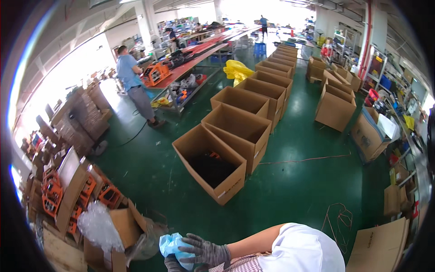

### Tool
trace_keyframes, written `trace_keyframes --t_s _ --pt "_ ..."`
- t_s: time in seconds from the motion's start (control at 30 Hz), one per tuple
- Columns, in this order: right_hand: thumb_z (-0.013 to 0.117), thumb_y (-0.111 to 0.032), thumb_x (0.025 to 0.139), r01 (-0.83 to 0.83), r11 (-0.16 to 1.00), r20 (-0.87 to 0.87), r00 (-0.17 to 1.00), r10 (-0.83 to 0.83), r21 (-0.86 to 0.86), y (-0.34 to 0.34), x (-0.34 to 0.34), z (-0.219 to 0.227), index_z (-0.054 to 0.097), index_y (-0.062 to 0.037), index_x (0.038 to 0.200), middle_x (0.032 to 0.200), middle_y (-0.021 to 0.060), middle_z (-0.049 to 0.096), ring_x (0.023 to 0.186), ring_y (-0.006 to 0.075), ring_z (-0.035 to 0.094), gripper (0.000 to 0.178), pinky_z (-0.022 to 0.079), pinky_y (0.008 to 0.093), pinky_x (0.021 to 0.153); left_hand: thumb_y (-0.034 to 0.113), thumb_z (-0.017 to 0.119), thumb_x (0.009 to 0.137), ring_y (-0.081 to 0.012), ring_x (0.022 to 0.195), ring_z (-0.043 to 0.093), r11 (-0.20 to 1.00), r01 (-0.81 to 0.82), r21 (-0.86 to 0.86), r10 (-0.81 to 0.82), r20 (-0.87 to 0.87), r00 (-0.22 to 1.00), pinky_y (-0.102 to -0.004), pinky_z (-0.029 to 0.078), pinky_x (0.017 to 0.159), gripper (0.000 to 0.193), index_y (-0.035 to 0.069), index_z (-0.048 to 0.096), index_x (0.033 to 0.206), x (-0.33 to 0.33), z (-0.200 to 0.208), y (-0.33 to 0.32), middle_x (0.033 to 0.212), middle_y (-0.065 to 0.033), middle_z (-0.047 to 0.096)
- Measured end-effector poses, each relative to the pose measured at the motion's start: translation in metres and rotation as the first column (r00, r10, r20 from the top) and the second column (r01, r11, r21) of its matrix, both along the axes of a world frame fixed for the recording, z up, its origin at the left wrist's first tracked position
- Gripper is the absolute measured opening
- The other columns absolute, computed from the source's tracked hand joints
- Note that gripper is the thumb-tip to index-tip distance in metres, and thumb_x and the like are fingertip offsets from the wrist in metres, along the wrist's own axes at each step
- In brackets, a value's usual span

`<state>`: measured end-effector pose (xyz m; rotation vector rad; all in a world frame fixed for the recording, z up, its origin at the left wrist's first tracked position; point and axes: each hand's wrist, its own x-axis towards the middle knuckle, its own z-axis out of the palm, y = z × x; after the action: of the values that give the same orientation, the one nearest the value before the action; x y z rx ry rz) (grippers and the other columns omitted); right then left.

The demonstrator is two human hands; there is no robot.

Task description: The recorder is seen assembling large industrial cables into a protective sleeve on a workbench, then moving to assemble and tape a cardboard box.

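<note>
Between my hands (pixel 207 253) is a bundle (pixel 170 244). Before me, open cartons (pixel 277 108) run back across the floor (pixel 299 190) in a row, with more cartons (pixel 334 109) to the right. Left of the row stands a table (pixel 210 50), a person (pixel 129 75) at its left.

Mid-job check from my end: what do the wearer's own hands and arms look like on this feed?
The right hand wears a mottled dark grey glove that covers the fingers. Its forearm is bare, up to a plain white sleeve. The left hand, partly cut off below, shows a similar dark grey glove; its sleeve is out of view.
</note>
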<state>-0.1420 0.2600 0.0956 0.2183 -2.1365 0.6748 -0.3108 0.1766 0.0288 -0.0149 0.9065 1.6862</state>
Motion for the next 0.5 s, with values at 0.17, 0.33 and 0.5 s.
trace_keyframes --t_s 0.17,0.33,0.5 --pt "0.044 -0.047 0.075 0.147 0.98 0.17 0.971 -0.17 0.136 0.054 -0.091 -0.016 0.043 -0.0224 0.121 0.134 0.0143 0.027 0.127 0.0379 0.018 0.052 0.009 0.0561 0.102 0.03 0.034 0.086 -0.0242 0.101 0.048 0.997 0.038 0.065 -0.056 0.298 0.953 -0.0362 0.041 0.083 0.036 0.011 0.039 0.117 -0.071 -0.018 0.073 0.116 -0.0061 0.045" --pt "0.049 -0.045 0.074 0.525 0.834 0.16 0.821 -0.549 0.169 0.111 -0.135 -0.011 0.04 -0.0263 0.124 0.135 0.0108 0.027 0.127 0.0355 0.019 0.054 0.01 0.0541 0.102 0.029 0.033 0.087 -0.0278 0.113 0.043 0.938 0.345 0.039 -0.347 0.127 0.929 -0.0399 0.036 0.096 0.042 0.01 0.039 0.124 -0.122 0.013 0.18 0.124 -0.0103 0.043" --pt "0.048 -0.048 0.077 0.653 0.739 0.22 0.705 -0.674 0.169 0.159 -0.182 -0.006 0.037 -0.0287 0.128 0.137 0.0098 0.023 0.128 0.0342 0.017 0.055 0.01 0.0516 0.103 0.03 0.037 0.089 -0.021 0.09 0.053 0.882 0.459 0.108 -0.47 0.115 0.875 -0.0331 0.045 0.078 0.025 0.012 0.049 0.102 -0.167 0.038 0.248 0.101 -0.0061 0.054"
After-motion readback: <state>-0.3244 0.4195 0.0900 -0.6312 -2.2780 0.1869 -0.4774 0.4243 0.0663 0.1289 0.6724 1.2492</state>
